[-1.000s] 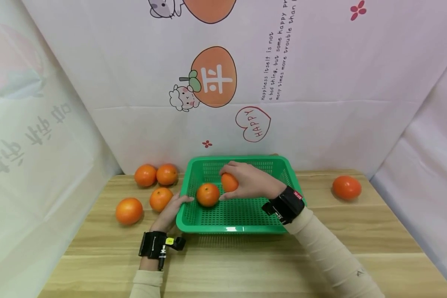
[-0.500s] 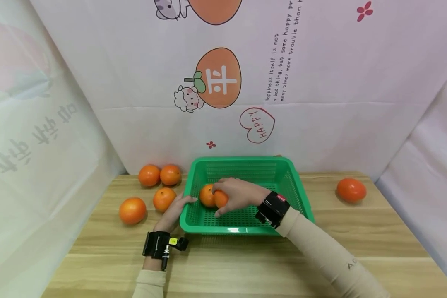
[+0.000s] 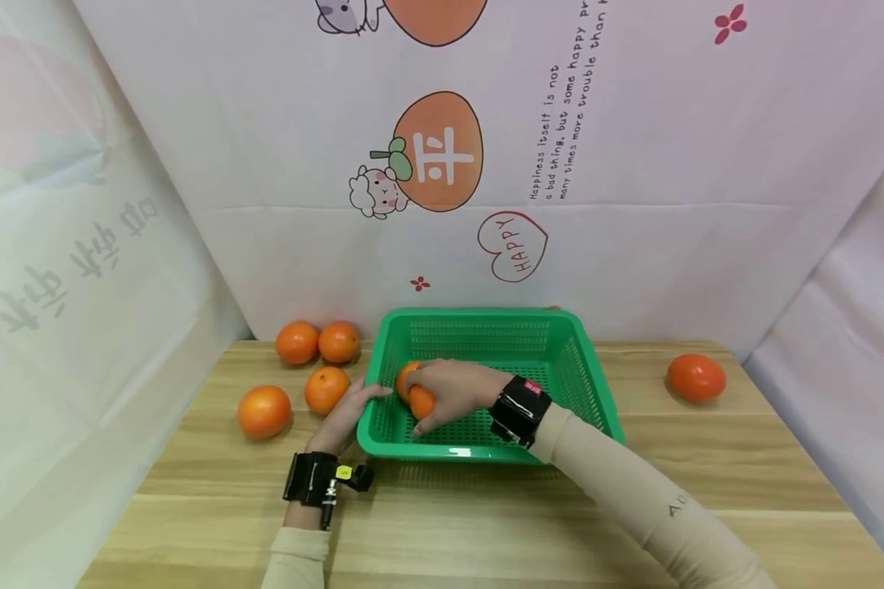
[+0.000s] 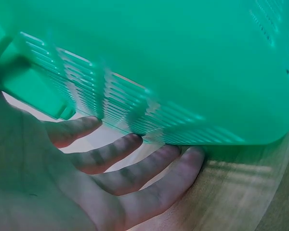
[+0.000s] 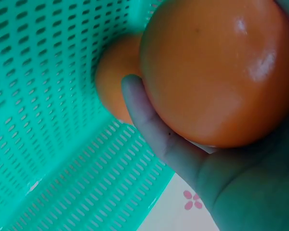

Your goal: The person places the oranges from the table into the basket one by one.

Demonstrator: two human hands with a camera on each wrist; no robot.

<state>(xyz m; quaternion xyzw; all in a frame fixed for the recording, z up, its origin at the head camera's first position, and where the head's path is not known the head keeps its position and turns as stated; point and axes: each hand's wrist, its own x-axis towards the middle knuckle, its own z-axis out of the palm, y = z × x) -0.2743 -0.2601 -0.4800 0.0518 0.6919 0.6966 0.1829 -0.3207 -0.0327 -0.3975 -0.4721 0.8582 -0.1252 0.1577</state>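
Held fruit: the orange fruit (image 3: 421, 402) is carried inside the left half of the green basket (image 3: 460, 451); whether the basket floor is touched cannot be told.
Right hand (image 3: 455, 389): clamped on the orange fruit, which is presented on the hand's left side, between fingers and thumb.
Governing relation: the second fruit (image 3: 403, 381) is placed just beyond the held one, toward the basket's left end and back edge; it is partly covered, so contact between the two is not resolved.
Long axis: none is distinguished in the held fruit, seen as nearly round; that of the basket is laid along the tabletop's (image 3: 412, 544) front edge.
Left hand (image 3: 346, 415): clamped on the basket's left rim, four fingers being spread against the outer wall.
Nearer hand: by the left hand, the loose fruits (image 3: 327, 390) toward the tabletop's back left corner are approached most closely; by the right, the held fruit.
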